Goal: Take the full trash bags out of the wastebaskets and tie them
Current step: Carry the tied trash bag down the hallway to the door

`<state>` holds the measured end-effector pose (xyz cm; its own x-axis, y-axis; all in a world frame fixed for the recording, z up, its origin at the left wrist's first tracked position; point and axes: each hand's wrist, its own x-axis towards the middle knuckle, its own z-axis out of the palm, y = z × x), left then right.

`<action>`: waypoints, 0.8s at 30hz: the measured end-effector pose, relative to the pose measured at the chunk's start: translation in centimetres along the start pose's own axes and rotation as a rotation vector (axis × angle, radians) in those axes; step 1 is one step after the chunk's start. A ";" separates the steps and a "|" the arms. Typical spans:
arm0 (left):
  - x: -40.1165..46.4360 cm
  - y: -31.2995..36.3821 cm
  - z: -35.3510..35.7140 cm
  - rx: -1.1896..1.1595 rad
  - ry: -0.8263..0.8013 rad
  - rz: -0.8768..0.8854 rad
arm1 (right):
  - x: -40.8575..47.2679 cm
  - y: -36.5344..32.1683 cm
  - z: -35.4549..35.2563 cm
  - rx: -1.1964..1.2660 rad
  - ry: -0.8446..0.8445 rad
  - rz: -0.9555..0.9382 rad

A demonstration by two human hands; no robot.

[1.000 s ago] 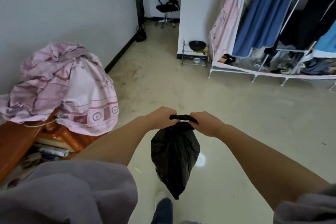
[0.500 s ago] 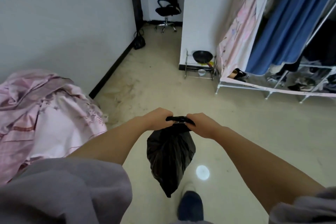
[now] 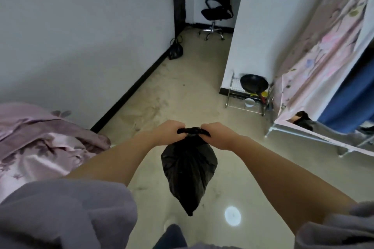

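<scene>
A black trash bag point(image 3: 189, 170) hangs in the air in front of me, bulging and tapering to a point low down. Its gathered neck runs as a short black strip between my fists. My left hand point(image 3: 169, 132) is closed on the left end of that neck. My right hand point(image 3: 217, 135) is closed on the right end. Both forearms reach forward from grey sleeves. No wastebasket is in view.
A pink bedcover point(image 3: 40, 143) lies heaped at the left. A metal rack point(image 3: 248, 99) with a black pan stands against the white wall corner. A cloth wardrobe point(image 3: 323, 66) fills the right side. An office chair point(image 3: 217, 12) stands down the corridor. A small black bag point(image 3: 175, 51) sits by the baseboard.
The view has advanced toward the corridor and turned left; the bedcover slid down-left and the wardrobe moved right. Both hands keep their hold on the bag's neck.
</scene>
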<state>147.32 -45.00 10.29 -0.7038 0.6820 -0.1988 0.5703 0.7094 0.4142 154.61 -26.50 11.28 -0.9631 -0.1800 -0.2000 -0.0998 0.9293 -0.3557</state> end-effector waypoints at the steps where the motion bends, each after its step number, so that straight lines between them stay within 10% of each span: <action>1: 2.1 -0.8 -0.7 0.001 0.000 -0.004 | 2.2 1.0 -0.7 -0.008 -0.005 -0.007; 24: 52.5 -19.5 -18.1 -0.157 -0.057 -0.057 | 51.5 24.3 -18.0 0.007 -0.039 -0.030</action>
<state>91.60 -26.24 7.89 -0.7052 0.6537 -0.2745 0.4540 0.7138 0.5333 98.09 -7.44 8.76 -0.9493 -0.2200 -0.2245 -0.1264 0.9212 -0.3681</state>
